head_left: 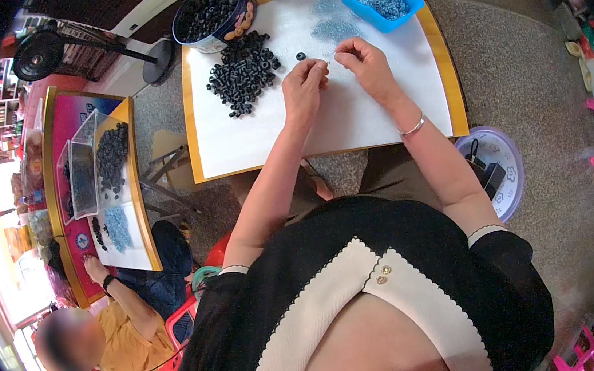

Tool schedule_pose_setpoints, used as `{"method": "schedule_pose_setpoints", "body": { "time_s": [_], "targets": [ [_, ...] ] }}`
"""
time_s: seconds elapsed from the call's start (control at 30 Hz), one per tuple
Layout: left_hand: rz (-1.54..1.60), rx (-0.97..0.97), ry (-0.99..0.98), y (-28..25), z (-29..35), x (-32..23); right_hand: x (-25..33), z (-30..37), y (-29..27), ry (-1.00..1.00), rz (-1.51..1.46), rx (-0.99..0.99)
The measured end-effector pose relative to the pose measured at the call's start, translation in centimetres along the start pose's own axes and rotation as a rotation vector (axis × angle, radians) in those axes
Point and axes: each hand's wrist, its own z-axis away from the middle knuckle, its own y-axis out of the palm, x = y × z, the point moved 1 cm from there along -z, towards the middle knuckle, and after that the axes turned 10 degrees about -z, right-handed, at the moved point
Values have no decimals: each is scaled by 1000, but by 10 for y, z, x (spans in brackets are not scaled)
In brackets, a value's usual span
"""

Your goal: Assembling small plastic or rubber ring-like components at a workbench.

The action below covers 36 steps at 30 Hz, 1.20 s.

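Over the white table sheet (255,142), my left hand (303,91) is closed in a pinch, thumb pressed to forefinger. Whatever it may hold is too small to make out. My right hand (370,73) faces it a short gap away, its fingertips also pinched together on something I cannot make out. A single black ring-shaped piece (301,57) lies just beyond my left fingertips. Left of that hand spreads a heap of small black cylindrical pieces (244,74). Tiny clear bluish pieces (335,31) are scattered on the sheet beyond my right hand.
A round tub (204,46) of black pieces stands at the far left, a blue plastic basket (385,24) of tiny clear pieces at the far right. A white-purple basin (507,194) sits on the floor at right. Another person (133,321) sits at a side table (143,236) on the left.
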Motion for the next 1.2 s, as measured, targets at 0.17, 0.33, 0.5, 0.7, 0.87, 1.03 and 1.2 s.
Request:
{"method": "schedule_pose_setpoints", "body": {
  "time_s": [0.17,0.33,0.5,0.7,0.87,1.03,1.2],
  "targets": [
    [-178,-108,60,-3,-3,7,8,4,3,-289,471,-107],
    [-754,-181,362,-9,-7,11,9,3,3,-274,460,-106],
    [-784,-155,363,-10,-6,10,8,3,2,-258,453,-89],
    [-634,-169,342,-7,-12,-4,6,4,2,-232,404,-59],
    [-547,-55,232,-7,-18,-3,8,4,5,-225,390,-11],
    [-399,19,169,-5,-15,-4,4,1,2,-282,415,-4],
    [-250,5,120,-5,-16,0,6,2,5,-260,405,6]
  ]
}}
